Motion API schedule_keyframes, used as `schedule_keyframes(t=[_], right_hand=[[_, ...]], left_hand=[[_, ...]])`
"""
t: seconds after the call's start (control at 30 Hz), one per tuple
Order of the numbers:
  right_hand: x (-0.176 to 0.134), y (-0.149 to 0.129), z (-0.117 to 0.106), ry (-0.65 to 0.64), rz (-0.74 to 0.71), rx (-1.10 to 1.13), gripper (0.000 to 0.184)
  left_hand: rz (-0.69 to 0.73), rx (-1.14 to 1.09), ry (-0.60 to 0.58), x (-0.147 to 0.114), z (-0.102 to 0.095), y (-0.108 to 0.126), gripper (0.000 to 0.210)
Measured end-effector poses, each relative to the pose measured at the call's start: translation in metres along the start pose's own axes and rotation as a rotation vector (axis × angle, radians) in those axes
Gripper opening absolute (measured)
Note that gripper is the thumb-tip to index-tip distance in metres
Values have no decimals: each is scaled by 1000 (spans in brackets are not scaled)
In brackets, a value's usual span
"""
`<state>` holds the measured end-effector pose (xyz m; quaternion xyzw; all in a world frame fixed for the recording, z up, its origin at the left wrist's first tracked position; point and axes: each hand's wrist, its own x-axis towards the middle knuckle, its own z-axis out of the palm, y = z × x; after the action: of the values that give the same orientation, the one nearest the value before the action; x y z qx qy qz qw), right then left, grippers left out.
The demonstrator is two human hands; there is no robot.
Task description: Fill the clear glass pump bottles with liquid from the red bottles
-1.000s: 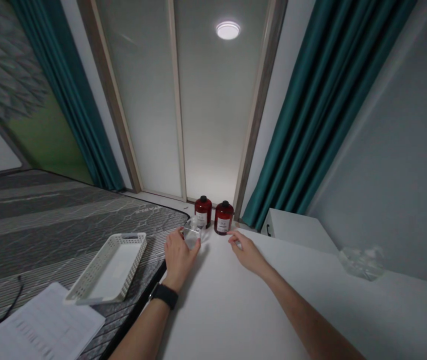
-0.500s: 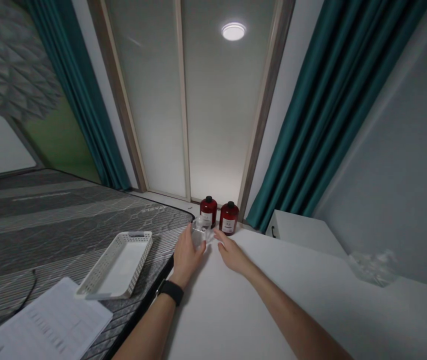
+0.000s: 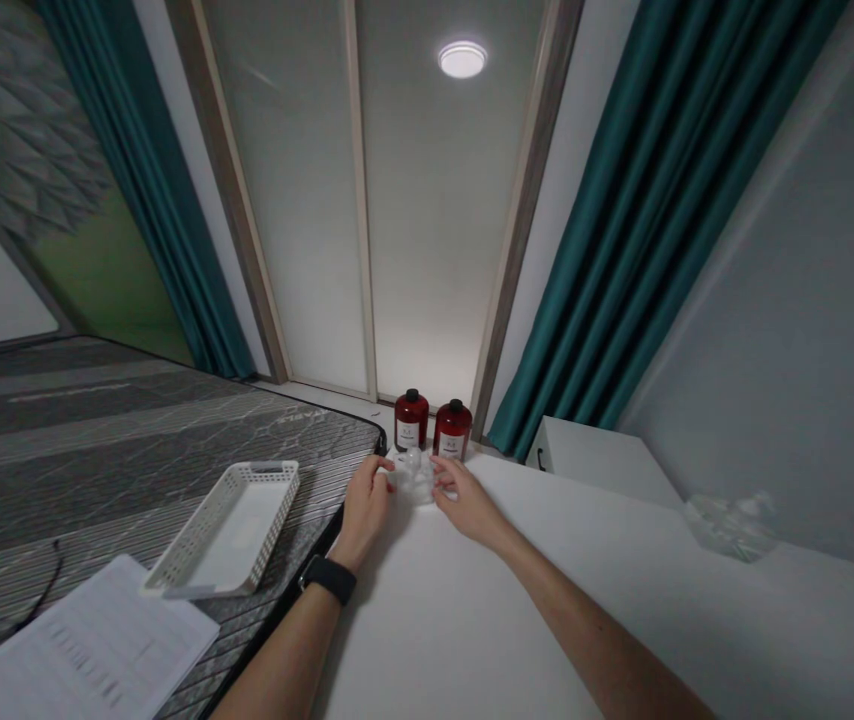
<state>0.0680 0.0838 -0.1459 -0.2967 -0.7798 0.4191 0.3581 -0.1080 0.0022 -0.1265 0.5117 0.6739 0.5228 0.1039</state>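
Left hand: one, left hand [image 3: 367, 495] at the transparent item's left side; thumb and fingers parted.
Right hand: one, right hand [image 3: 467, 502] at the item's right side; fingers curved, thumb and index parted; contact cannot be told.
Transparent item: one, transparent item [image 3: 416, 480] between the two separated hands, on the white tabletop [image 3: 472, 630], just in front of the bottles; exact form unclear.
Red bottles: two, upright, left bottle [image 3: 410, 415] and right bottle [image 3: 452, 425], black-capped, near the far edge.
Lateral room: tabletop extends between the forearms and rightward.
Left edge: dark-edged grey mattress [image 3: 172, 430] beside the tabletop.
White basket: one, white basket [image 3: 277, 525] on the mattress, near printed paper [image 3: 89, 640].
Curtains: two, green, left curtain [image 3: 149, 190] and right curtain [image 3: 659, 190].
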Motion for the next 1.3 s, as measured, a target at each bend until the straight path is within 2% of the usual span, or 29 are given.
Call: schedule_keyframes(t=[0.13, 0.23, 0.47, 0.63, 0.77, 0.87, 1.1, 1.23, 1.3], right_hand=[[-3, -6, -2, -20, 2, -21, 67], [-3, -7, -4, -43, 23, -42, 67], [-6, -11, -13, -75, 15, -46, 64], [-16, -16, -20, -101, 23, -36, 63], [-25, -18, -22, -101, 23, -23, 62], [-28, -19, -23, -99, 35, -25, 62], [-37, -25, -24, -107, 33, -33, 61], [-40, -26, -24, -107, 53, -44, 61], [-41, -25, -23, -107, 52, -54, 62]], left_hand=[[-26, -60, -60, -1, -1, 3, 26], [-43, -117, -77, 0, 2, 3, 24], [-65, -177, 8, 1, 11, -2, 24], [-60, -130, 53, 5, -1, -1, 26], [-20, -60, 43, 23, -14, 1, 30], [44, 10, 25, 45, -14, 6, 38], [145, 106, 2, 95, 7, 17, 56], [163, 111, -53, 111, 17, 17, 61], [180, 99, -93, 115, 20, 16, 58]])
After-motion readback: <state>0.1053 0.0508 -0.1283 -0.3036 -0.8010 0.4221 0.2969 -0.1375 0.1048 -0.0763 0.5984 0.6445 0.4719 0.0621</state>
